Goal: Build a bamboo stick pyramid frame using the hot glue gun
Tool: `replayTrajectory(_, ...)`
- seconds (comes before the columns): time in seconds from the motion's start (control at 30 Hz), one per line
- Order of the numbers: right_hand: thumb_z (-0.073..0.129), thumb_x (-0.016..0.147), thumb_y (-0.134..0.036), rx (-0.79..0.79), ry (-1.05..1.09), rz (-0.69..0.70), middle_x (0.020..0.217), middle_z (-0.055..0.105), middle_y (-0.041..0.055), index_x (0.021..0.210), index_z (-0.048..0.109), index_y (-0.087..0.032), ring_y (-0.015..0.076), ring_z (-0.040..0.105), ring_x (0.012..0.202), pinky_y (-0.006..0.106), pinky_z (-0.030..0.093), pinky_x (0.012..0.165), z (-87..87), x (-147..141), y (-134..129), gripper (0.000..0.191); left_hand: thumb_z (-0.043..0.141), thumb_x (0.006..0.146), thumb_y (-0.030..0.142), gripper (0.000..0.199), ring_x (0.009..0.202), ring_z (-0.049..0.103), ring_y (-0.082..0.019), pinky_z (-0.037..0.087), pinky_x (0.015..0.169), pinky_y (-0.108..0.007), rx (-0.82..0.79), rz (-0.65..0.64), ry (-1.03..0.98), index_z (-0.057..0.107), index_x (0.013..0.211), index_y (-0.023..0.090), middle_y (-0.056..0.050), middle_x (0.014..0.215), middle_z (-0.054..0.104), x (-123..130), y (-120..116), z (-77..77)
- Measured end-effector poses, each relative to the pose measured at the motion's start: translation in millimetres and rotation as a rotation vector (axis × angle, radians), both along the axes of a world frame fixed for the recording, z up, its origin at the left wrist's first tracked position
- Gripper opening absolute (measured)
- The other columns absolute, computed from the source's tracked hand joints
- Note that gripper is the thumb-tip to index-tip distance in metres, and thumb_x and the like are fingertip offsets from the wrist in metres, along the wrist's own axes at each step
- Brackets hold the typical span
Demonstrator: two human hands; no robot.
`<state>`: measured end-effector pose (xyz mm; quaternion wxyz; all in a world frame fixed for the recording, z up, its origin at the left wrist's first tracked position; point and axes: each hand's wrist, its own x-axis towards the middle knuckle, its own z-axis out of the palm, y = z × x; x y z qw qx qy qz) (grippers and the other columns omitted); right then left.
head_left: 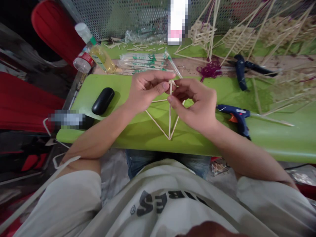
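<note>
A frame of thin wooden sticks (158, 123) stands on the green table in front of me, its sticks meeting at a low corner near the table's front edge and at a raised top joint. My left hand (149, 90) pinches the frame at this top joint from the left, thumb and forefinger closed. From the right, my right hand (195, 100) grips the same joint, its thumb against the upright stick. The exact contact at the fingertips is partly hidden. Right of my right hand lies a blue glue gun (235, 113) with an orange trigger and a small red light.
A black oval case (103, 100) lies on the left of the green table (128, 131). Behind are a bottle of yellow liquid (102, 59), wrapped chopsticks (144, 62), purple string (209, 68) and dark pliers (240, 70). Latticed stick structures (240, 38) crowd the back right.
</note>
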<state>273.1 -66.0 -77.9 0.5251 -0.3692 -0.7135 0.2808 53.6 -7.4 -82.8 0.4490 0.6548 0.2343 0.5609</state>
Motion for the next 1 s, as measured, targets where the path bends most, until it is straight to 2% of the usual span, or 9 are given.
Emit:
replayTrajectory(0.17, 0.094, 0.105, -0.055, 0.005, -0.023, -0.008, 0.107, 0.086, 0.0063, 0.140, 0.085, -0.028, 0.0252, 0.084, 0.092, 0.046, 0.079, 0.088, 1.0, 1.3, -0.1, 0.045, 0.103, 0.101, 0.058, 0.033, 0.096, 0.095, -0.024, 0.082, 0.089, -0.039, -0.065, 0.023, 0.028, 0.097, 0.118, 0.030, 0.000, 0.099, 0.091, -2.4, -0.6, -1.0)
replayTrajectory(0.33, 0.093, 0.105, -0.052, 0.045, -0.016, -0.016, 0.106, 0.085, 0.0059, 0.134, 0.085, -0.027, 0.0239, 0.083, 0.089, 0.044, 0.077, 0.085, 1.7, 0.4, -0.3, 0.039, 0.104, 0.097, 0.067, 0.042, 0.093, 0.094, -0.024, 0.082, 0.086, -0.039, -0.018, -0.026, -0.027, 0.099, 0.118, 0.031, -0.001, 0.099, 0.091, -2.4, -3.1, -0.6)
replayTrajectory(0.5, 0.094, 0.104, -0.055, 0.035, -0.012, -0.011, 0.105, 0.086, 0.0060, 0.133, 0.085, -0.026, 0.0239, 0.083, 0.090, 0.043, 0.077, 0.085, 3.1, -0.3, -0.3, 0.042, 0.102, 0.097, 0.072, 0.044, 0.095, 0.094, -0.024, 0.082, 0.089, -0.040, -0.036, -0.024, -0.006, 0.099, 0.116, 0.032, 0.000, 0.099, 0.092, -2.9, -5.2, 0.3)
replayTrajectory(0.7, 0.091, 0.106, -0.053, 0.044, -0.010, 0.002, 0.104, 0.087, 0.0061, 0.132, 0.086, -0.025, 0.0227, 0.083, 0.087, 0.042, 0.076, 0.082, 5.6, -0.3, -0.6, 0.039, 0.100, 0.101, 0.070, 0.041, 0.099, 0.094, -0.025, 0.082, 0.092, -0.041, -0.030, -0.053, -0.008, 0.099, 0.119, 0.033, -0.001, 0.102, 0.092, -3.8, -4.1, -2.8)
replayTrajectory(1.0, 0.094, 0.103, -0.060, -0.010, -0.023, -0.016, 0.104, 0.087, 0.0057, 0.130, 0.087, -0.026, 0.0237, 0.082, 0.087, 0.044, 0.077, 0.085, 6.6, -0.4, -1.8, 0.044, 0.100, 0.103, 0.063, 0.035, 0.099, 0.095, -0.026, 0.082, 0.090, -0.040, -0.120, 0.014, 0.010, 0.097, 0.114, 0.030, -0.004, 0.100, 0.091, -4.9, -4.6, -3.4)
